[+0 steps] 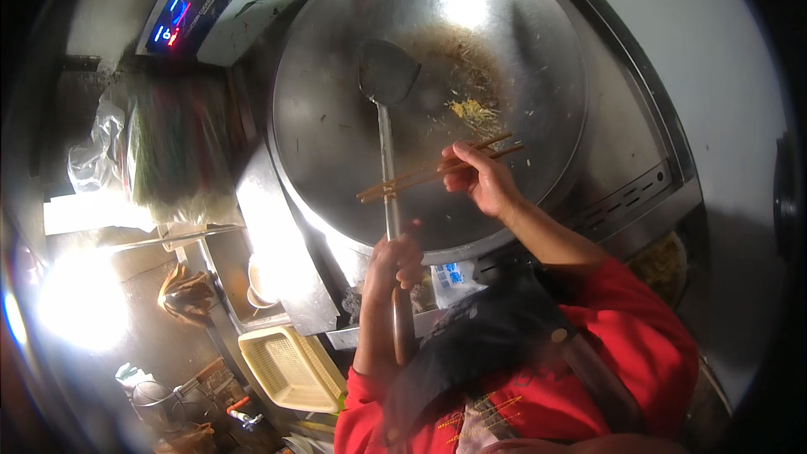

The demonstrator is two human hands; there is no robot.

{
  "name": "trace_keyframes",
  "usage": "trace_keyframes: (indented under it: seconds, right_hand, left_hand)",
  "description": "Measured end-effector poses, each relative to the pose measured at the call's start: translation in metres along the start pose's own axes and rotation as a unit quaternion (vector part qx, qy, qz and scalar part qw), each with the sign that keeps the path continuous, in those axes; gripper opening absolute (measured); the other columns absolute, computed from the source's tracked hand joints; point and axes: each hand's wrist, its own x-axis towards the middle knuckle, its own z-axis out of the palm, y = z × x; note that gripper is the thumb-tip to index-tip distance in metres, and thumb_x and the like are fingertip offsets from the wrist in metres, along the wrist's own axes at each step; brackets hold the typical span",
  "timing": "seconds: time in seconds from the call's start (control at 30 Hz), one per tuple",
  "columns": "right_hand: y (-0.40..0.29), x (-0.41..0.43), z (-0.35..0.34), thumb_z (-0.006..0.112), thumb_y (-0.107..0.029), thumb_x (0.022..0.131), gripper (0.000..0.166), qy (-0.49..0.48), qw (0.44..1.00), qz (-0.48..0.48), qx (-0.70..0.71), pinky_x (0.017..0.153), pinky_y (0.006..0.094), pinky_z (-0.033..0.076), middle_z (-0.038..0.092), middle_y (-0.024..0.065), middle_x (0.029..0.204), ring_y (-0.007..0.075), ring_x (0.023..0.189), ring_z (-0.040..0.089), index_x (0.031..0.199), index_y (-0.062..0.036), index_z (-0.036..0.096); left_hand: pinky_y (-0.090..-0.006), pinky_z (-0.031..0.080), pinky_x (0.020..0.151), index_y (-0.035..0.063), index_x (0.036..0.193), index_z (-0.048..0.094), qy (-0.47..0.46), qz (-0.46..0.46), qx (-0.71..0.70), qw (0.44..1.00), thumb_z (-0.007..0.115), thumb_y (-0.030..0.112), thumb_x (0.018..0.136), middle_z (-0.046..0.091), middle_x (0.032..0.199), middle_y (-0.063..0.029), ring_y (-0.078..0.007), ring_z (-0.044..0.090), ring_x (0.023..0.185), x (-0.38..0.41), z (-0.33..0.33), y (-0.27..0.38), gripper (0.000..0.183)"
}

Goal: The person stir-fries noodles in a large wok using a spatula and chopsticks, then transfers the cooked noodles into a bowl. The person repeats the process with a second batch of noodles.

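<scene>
A wide steel wok point(315, 139) fills the space before me, with brown scorching on its far slope. My left hand point(397, 258) grips the shaft of a long-handled wok spatula point(389, 72), whose wooden handle end points back to my apron. The dark spatula blade is over the wok's left part. In my right hand point(482, 180) is a pair of wooden chopsticks point(416, 175), with the far ends pointing left and crossing the spatula's shaft; whether they touch it I cannot tell. Yellow and pale food scraps point(474, 112) lie in the wok beyond my right hand.
A lit control panel point(189, 16) bearing writing is at upper left. Below it hangs or stands a plastic bag of long green vegetables point(183, 145). Left of me are white bowls point(261, 284), a yellow plastic basket point(290, 369) and a tap point(244, 417). A white packet point(454, 282) lies by the wok's near rim.
</scene>
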Motion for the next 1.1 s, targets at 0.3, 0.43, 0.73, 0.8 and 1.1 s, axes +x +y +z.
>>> trace_keyframes:
  seconds: [0.3, 0.43, 0.73, 0.8, 1.1]
  right_hand:
    - [-0.033, 0.046, -0.008, 0.055, -0.018, 0.086, 0.019, 0.087, 0.959, -0.263, -0.067, 0.057, 0.0289, 0.054, 0.063, 0.0119, 0.075, 0.0193, 0.058, 0.063, 0.088, 0.0007, 0.061]
    - [-0.019, -0.016, 0.009, 0.052, -0.018, 0.090, 0.021, -0.028, 0.988, -0.125, -0.083, 0.056, 0.0311, 0.054, 0.064, 0.0152, 0.076, 0.0208, 0.058, 0.063, 0.093, 0.0008, 0.060]
    - [-0.040, 0.044, -0.012, 0.052, -0.023, 0.091, 0.027, 0.036, 0.917, -0.328, -0.223, 0.059, 0.0259, 0.053, 0.062, 0.0133, 0.079, 0.0177, 0.065, 0.063, 0.097, 0.0028, 0.058]
    - [-0.039, 0.024, 0.000, 0.052, -0.022, 0.091, 0.026, -0.019, 0.946, -0.241, -0.218, 0.057, 0.0261, 0.053, 0.062, 0.0135, 0.079, 0.0179, 0.064, 0.063, 0.096, 0.0030, 0.058]
    - [-0.048, 0.055, 0.001, 0.051, -0.019, 0.091, 0.023, 0.015, 0.904, -0.327, -0.277, 0.054, 0.0218, 0.052, 0.060, 0.0100, 0.076, 0.0123, 0.061, 0.062, 0.092, 0.0031, 0.056]
  left_hand:
    - [-0.0202, 0.026, 0.035, -0.0029, 0.111, 0.044, 0.089, -0.023, 0.105, 0.990, 0.048, 0.013, 0.086, 0.034, 0.059, 0.0029, -0.0056, 0.033, 0.042, 0.001, 0.014, -0.001, 0.029]
    - [-0.0203, 0.028, 0.036, -0.0032, 0.109, 0.045, 0.117, -0.011, 0.175, 0.978, 0.049, 0.014, 0.085, 0.036, 0.059, 0.0020, -0.0061, 0.035, 0.042, 0.005, 0.021, 0.006, 0.029]
    - [-0.0225, 0.033, 0.035, -0.0069, 0.105, 0.046, 0.124, 0.018, 0.297, 0.947, 0.051, 0.012, 0.082, 0.045, 0.058, -0.0022, -0.0091, 0.040, 0.039, 0.006, 0.016, -0.002, 0.030]
    - [-0.0228, 0.036, 0.036, -0.0066, 0.104, 0.047, 0.129, 0.037, 0.360, 0.923, 0.052, 0.011, 0.081, 0.047, 0.059, -0.0023, -0.0089, 0.043, 0.040, 0.009, 0.008, -0.003, 0.030]
    - [-0.0272, 0.042, 0.040, -0.0019, 0.094, 0.052, 0.207, 0.087, 0.607, 0.762, 0.055, 0.012, 0.080, 0.050, 0.059, -0.0043, -0.0115, 0.049, 0.044, 0.009, 0.006, -0.012, 0.020]
